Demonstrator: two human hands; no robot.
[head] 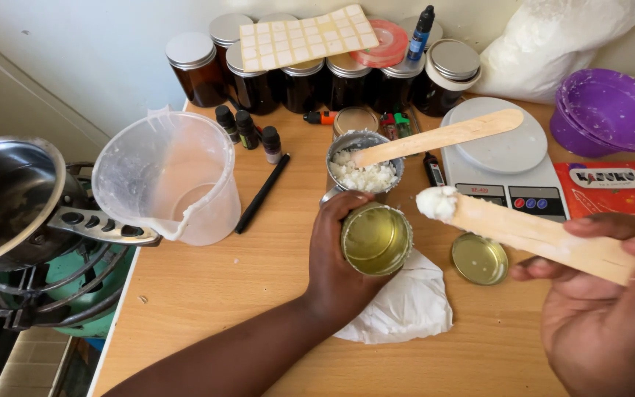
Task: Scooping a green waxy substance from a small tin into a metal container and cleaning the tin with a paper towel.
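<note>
My left hand (pixel 336 261) grips a small round gold tin (pixel 376 239), held open-side up over a crumpled white tissue (pixel 406 305). My right hand (pixel 611 309) holds a flat wooden stick (pixel 538 231) whose tip carries a lump of white wax (pixel 437 202), just right of the tin's rim. Behind the tin stands a metal cup (pixel 361 147) with white wax flakes (pixel 364 176) and a second wooden stick (pixel 442 136) resting in it. The tin's gold lid (pixel 479 259) lies on the table to the right.
A clear plastic jug (pixel 170 176) stands at the left beside a steel pot (pixel 9 198) on a green gas burner (pixel 75 294). A white kitchen scale (pixel 505 165), purple bowls (pixel 611 110), a red booklet (pixel 615 191), amber jars (pixel 303 81), small dark bottles (pixel 248 129) and a black pen (pixel 262 192) crowd the back of the wooden table (pixel 222 287).
</note>
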